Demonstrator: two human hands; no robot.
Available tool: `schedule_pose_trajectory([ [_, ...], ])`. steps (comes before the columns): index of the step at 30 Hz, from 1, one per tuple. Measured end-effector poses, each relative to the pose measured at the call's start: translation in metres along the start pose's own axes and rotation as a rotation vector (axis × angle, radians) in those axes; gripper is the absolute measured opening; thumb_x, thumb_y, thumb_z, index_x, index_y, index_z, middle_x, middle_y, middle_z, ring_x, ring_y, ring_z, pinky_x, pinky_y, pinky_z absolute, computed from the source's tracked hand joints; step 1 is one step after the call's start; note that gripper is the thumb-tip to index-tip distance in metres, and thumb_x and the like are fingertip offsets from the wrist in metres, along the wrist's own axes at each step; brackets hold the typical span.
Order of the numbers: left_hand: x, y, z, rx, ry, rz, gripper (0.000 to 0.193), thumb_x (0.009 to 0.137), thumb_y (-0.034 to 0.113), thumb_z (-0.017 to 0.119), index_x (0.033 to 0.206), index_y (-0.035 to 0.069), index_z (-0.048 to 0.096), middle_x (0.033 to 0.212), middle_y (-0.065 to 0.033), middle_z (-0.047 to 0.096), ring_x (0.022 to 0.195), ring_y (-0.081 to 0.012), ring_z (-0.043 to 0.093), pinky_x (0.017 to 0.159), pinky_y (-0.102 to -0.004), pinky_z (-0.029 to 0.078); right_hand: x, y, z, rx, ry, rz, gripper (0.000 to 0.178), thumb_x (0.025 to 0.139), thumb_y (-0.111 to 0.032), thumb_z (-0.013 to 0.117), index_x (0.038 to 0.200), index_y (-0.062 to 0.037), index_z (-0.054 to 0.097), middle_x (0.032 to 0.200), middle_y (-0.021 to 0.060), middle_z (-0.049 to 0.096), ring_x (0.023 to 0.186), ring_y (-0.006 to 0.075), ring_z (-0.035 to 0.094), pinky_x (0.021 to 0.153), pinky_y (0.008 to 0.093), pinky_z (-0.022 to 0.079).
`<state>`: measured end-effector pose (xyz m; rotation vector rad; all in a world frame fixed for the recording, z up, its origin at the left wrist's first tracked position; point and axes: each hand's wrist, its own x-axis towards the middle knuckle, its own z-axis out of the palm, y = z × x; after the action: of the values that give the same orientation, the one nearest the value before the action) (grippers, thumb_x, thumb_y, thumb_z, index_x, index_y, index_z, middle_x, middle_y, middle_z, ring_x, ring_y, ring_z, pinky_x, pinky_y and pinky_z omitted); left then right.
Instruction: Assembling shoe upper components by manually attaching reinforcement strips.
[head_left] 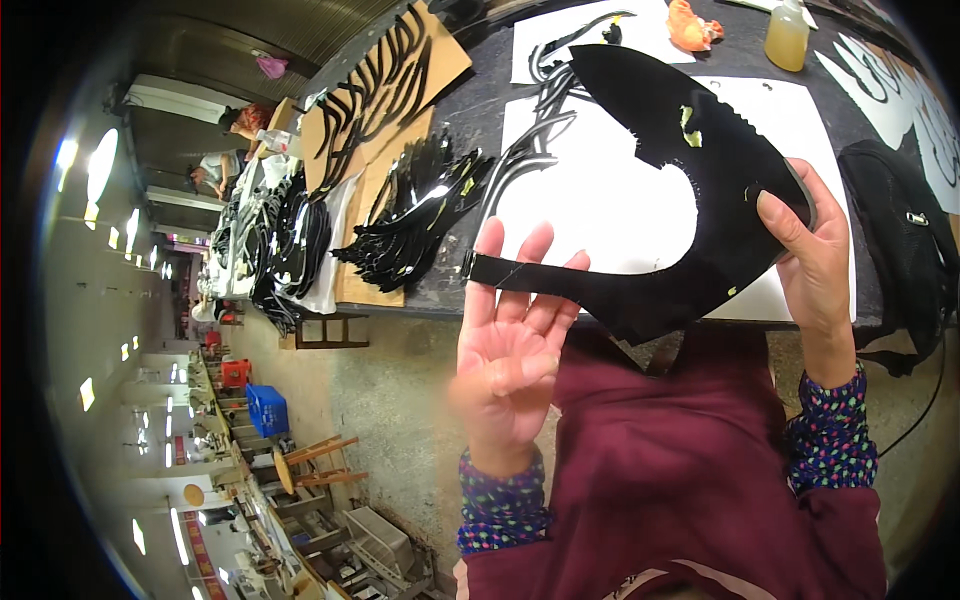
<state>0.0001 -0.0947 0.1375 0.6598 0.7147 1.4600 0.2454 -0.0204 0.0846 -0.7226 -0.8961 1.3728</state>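
A black, flat, curved piece of material [730,170] is held up over the table edge, wide on the right and narrowing to a strap on the left. My right hand [815,255] grips its right edge, thumb on the front and fingers behind. Small pale yellow-green patches mark its surface. My left hand [510,335] is palm up with fingers spread, and the narrow strap lies across those fingers. The left thumb is slightly blurred. Behind the piece lies a white sheet [600,215] on the dark table [470,110].
Bundles of black curved strips [415,215] lie left on cardboard [440,60]. Farther back are a crumpled orange cloth [692,26] and a bottle of yellow liquid [787,38]. A black bag [890,230] is at right. A wooden stool [310,462] and blue crate [267,410] stand left; people work beyond.
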Motion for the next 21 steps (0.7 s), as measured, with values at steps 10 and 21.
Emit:
schedule_pose_trajectory([
  [10, -0.017, 0.01, -0.011, 0.175, 0.077, 0.162, 0.093, 0.074, -0.006, 0.06, 0.157, 0.007, 0.019, 0.15, -0.015, 0.036, 0.124, -0.0263, 0.05, 0.106, -0.04, 0.042, 0.009, 0.002, 0.024, -0.014, -0.027, 0.028, 0.028, 0.091, -0.007, 0.069, 0.116, -0.0009, 0.058, 0.103, 0.0053, 0.068, 0.092, 0.0101, 0.065, 0.085, 0.0238, 0.051],
  [21, -0.025, 0.004, -0.013, 0.189, 0.159, 0.382, 0.076, 0.078, -0.016, 0.06, 0.148, -0.004, 0.034, 0.127, -0.0096, 0.054, 0.112, -0.0164, 0.056, 0.099, -0.03, 0.048, 0.023, 0.002, 0.038, -0.069, -0.11, 0.081, 0.028, 0.09, -0.01, 0.069, 0.115, -0.0008, 0.06, 0.099, 0.0048, 0.068, 0.089, 0.0091, 0.065, 0.083, 0.0226, 0.051],
])
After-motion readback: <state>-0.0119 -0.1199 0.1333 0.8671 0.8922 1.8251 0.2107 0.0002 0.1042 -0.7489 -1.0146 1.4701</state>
